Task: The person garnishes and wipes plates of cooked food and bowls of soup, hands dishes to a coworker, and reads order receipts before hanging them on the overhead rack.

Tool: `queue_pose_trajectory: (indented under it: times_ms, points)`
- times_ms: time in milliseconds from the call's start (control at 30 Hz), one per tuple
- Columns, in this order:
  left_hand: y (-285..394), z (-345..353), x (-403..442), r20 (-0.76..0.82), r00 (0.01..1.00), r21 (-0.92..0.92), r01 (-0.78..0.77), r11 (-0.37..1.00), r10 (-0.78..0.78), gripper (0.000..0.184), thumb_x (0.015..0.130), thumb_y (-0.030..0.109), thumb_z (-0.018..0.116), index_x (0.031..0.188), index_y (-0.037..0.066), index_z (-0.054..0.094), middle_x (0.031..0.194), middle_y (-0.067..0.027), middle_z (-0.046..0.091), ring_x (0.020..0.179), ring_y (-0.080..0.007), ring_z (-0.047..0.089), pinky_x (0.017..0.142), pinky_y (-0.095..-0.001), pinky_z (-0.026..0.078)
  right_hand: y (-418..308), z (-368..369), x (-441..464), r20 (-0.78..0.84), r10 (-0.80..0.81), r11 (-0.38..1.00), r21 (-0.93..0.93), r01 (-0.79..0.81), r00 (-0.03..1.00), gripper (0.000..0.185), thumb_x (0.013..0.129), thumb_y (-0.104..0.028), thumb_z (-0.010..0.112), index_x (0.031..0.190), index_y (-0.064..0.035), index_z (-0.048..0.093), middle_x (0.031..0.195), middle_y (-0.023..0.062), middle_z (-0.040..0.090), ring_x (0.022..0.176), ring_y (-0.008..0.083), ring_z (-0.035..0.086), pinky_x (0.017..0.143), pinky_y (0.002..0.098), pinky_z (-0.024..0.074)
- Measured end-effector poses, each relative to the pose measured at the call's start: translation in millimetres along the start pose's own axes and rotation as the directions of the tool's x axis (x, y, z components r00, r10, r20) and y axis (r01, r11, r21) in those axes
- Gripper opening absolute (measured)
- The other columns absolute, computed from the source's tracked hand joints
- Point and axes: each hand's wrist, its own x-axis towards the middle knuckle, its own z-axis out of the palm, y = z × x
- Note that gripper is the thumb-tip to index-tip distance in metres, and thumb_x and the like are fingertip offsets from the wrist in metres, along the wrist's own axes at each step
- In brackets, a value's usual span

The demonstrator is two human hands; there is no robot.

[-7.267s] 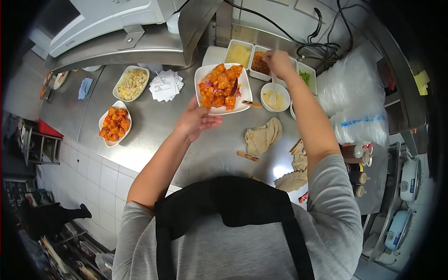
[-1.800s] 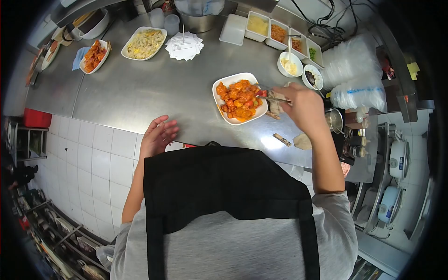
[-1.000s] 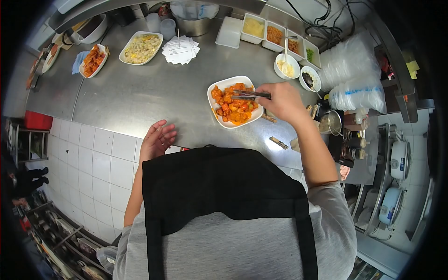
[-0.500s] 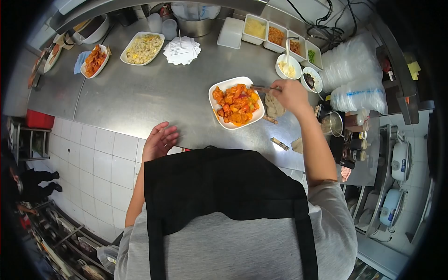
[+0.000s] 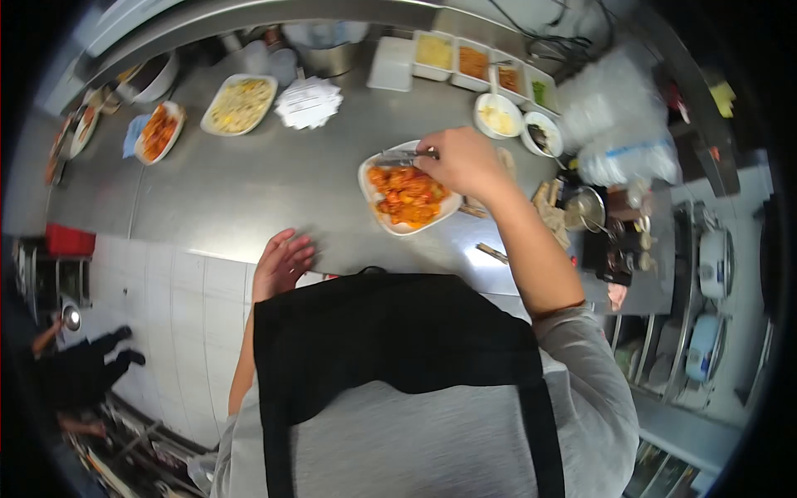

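In front of me on the steel counter [image 5: 274, 195] stands a white square dish [image 5: 368, 184] heaped with orange-red glazed food pieces [image 5: 407, 195]. My right hand [image 5: 465, 166] is closed round slim metal tongs [image 5: 405, 156], which lie over the far side of the dish, at the edge of the food. Whether the tongs touch the food I cannot tell. My left hand [image 5: 284, 259] is off the counter's near edge, fingers slightly bent and apart, holding nothing. A brown clip-like piece [image 5: 492, 252] and a crumpled beige cloth [image 5: 551, 217] lie right of the dish.
Fried rice [image 5: 241, 104], another red dish [image 5: 159, 133] and paper slips [image 5: 308, 103] stand back left. Tubs of toppings [image 5: 474, 64] and two small bowls [image 5: 498, 114] are back right, beside stacked plastic containers [image 5: 627, 124]. Another person [image 5: 79, 365] is at far left.
My right hand has moved left with the tongs, from beside the dish to over its far right edge. My left hand has barely moved. The person at far left has shifted right.
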Motion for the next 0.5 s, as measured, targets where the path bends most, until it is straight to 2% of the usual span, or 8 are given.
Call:
queue_pose_trajectory:
  times_ms: [67,133,200,267,300,433,500]
  points:
    - [-4,1,2,0.016,0.999,0.013,0.047,0.999,-0.048,0.034,0.091,0.026,0.053,0.121,0.011,0.046,0.113,-0.0096,0.057,0.1,-0.0194,0.057,0.086,-0.0323,0.044,29,-35,-32,-0.161,0.074,0.982,0.184,-0.043,0.984,0.025,0.075,-0.03,0.061,0.085,-0.0081,0.067,0.079,0.0135,0.066,0.077,0.0321,0.063,0.07,0.0411,0.0495]
    - [-7,9,5,0.019,0.996,0.026,0.09,0.996,-0.091,0.034,0.091,0.026,0.052,0.121,0.011,0.045,0.112,-0.0092,0.057,0.1,-0.0195,0.057,0.087,-0.0325,0.044,67,-69,-75,-0.286,0.273,0.95,0.232,-0.21,0.919,0.029,0.074,-0.031,0.063,0.089,-0.0069,0.065,0.078,0.0134,0.065,0.078,0.0327,0.063,0.068,0.0411,0.0484]
    - [-16,12,15,0.089,0.987,0.026,0.131,0.991,-0.133,0.034,0.09,0.025,0.053,0.12,0.011,0.045,0.111,-0.0093,0.057,0.099,-0.0191,0.057,0.086,-0.0326,0.044,99,-94,-121,-0.403,0.515,0.853,0.156,-0.498,0.756,0.032,0.074,-0.03,0.064,0.095,-0.0072,0.061,0.078,0.0132,0.065,0.078,0.0326,0.063,0.068,0.041,0.0476]
    - [-24,20,25,0.127,0.982,0.062,0.132,0.989,-0.139,0.034,0.09,0.024,0.053,0.12,0.01,0.045,0.11,-0.0096,0.058,0.098,-0.0188,0.057,0.086,-0.0324,0.044,163,-91,-159,-0.48,0.582,0.745,-0.009,-0.667,0.656,0.033,0.073,-0.029,0.065,0.097,-0.0078,0.059,0.079,0.0133,0.065,0.079,0.0328,0.063,0.068,0.0413,0.0475]
    - [-25,24,33,0.133,0.983,0.097,0.114,0.989,-0.126,0.033,0.09,0.024,0.052,0.119,0.01,0.045,0.11,-0.0098,0.058,0.097,-0.0186,0.057,0.086,-0.0321,0.044,184,-90,-171,-0.424,0.638,0.682,-0.077,-0.728,0.643,0.032,0.072,-0.03,0.066,0.096,-0.0088,0.06,0.081,0.0134,0.065,0.08,0.0327,0.063,0.068,0.0412,0.0477]
    - [-7,65,44,0.055,0.998,0.308,-0.007,0.951,-0.01,0.031,0.09,0.019,0.051,0.118,0.007,0.046,0.108,-0.0103,0.059,0.094,-0.0173,0.058,0.082,-0.0304,0.045,263,-51,-187,-0.174,0.784,0.545,-0.267,-0.795,0.596,0.03,0.071,-0.031,0.068,0.095,-0.0135,0.063,0.088,0.0098,0.065,0.089,0.0306,0.061,0.072,0.0433,0.0472]
    - [-8,68,64,0.068,0.998,0.362,-0.041,0.931,0.018,0.033,0.09,0.018,0.05,0.121,0.008,0.044,0.107,-0.0092,0.059,0.091,-0.0167,0.059,0.081,-0.0298,0.046,238,-42,-184,-0.373,0.638,0.538,-0.409,-0.737,0.673,0.027,0.071,-0.03,0.068,0.094,-0.016,0.064,0.092,0.0071,0.063,0.094,0.0297,0.058,0.075,0.046,0.0454]
